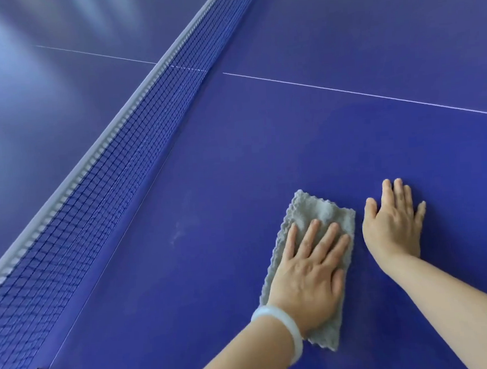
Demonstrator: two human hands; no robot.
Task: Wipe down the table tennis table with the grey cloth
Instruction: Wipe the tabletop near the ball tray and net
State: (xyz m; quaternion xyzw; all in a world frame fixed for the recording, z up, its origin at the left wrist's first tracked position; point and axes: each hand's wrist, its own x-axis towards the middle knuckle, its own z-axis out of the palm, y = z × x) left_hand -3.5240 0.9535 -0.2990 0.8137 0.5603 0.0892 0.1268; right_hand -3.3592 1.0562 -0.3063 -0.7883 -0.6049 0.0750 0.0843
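Lower centre-right of the frame, grey cloth [313,254] lies folded flat on the blue table tennis table [210,214], pinned under the left hand [309,276], palm down, fingers spread, pressing not clenching. Just right of it, right hand [391,227] flat and released on bare tabletop, holding nothing. White bracelet [283,329] on left wrist; net [116,151] runs diagonally across the left, thin white line [344,91] upper right.

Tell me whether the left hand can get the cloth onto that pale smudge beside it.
Probably yes: the left hand lies flat on the cloth, and only bare table separates it from the smudge.
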